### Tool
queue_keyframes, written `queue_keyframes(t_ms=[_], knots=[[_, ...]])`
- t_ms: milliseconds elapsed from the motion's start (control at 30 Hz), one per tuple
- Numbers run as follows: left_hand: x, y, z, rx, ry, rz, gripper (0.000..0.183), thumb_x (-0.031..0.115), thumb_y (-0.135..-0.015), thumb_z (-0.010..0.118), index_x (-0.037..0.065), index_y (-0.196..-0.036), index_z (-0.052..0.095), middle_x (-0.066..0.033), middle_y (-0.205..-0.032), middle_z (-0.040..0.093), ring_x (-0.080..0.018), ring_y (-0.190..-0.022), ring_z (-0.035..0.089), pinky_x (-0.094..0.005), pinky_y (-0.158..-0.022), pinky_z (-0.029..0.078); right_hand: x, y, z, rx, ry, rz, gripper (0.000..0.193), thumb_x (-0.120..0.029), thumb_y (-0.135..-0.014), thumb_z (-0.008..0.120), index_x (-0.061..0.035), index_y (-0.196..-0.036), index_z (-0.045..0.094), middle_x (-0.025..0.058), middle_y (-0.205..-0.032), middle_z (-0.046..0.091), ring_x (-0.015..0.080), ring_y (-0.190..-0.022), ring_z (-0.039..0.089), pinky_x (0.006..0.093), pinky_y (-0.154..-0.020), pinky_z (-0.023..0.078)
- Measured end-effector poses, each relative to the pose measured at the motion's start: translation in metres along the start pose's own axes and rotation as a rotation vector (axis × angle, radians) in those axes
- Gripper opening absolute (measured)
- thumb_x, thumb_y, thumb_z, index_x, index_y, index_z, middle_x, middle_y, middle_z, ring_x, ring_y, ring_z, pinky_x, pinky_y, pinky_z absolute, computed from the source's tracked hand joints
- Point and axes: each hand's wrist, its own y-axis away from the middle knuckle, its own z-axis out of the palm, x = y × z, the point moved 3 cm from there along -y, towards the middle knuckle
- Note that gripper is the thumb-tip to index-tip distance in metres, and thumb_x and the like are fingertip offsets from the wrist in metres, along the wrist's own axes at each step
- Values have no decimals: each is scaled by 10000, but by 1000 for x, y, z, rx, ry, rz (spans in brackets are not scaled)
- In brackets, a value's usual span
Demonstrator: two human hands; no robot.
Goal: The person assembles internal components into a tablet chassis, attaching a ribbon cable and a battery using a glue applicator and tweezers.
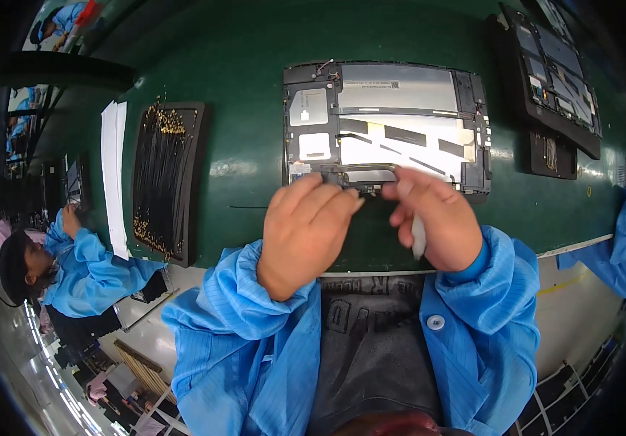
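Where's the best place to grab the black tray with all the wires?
I'd take the tray by its right rim, coming from the right. That long edge looks bare, while the wires run lengthwise with gold tips bunched at both ends, and a white strip lies close along the left.

1 view: head cam, L of pair, wide fisheye, looking steeply down on green tabletop [244, 94]; L hand [306, 232] & R hand [440, 221] close, abt. mid-frame; straight edges bend twd. dark rim.
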Motion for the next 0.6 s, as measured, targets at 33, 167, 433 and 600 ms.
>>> queue_keyframes(t_ms=[33, 167, 433, 600], knots=[[-3, -1, 0, 35, -99, -3, 205, 39, -617, 624, 55, -812, 564, -47, -782, 546, -246, -776, 505, -341, -702, 403, -1, -3, 2, 2, 1, 2, 381, -190, -776, 519, 28, -1079, 443, 96, -866, 551, 94, -618, 472, 193, -497, 389], [-7, -1, 3, -48, -104, -29, 155, 79, -650, 593, 58, -803, 574, -43, -797, 553, -235, -845, 492, -337, -724, 378, -13, -8, 9, 60, -5, -310, 372, -198, -815, 481, -2, -1122, 406, 98, -851, 544, 127, -672, 492, 233, -513, 400], [-7, -5, 1, -81, -52, -89, 133, 83, -664, 583, 53, -794, 577, -39, -778, 568, -222, -831, 504, -334, -736, 371, -9, -18, 15, 156, 231, -786, 367, -274, -856, 404, -2, -1102, 385, 100, -873, 564, 82, -765, 478, 205, -676, 391], [-7, -8, 0, -93, -39, -95, 112, 82, -674, 570, 51, -782, 572, -41, -772, 569, -220, -813, 509, -330, -718, 371, -4, -23, 14, 151, 298, -951, 308, -256, -852, 416, -10, -1037, 406, 96, -841, 581, 95, -726, 498, 223, -656, 404]])
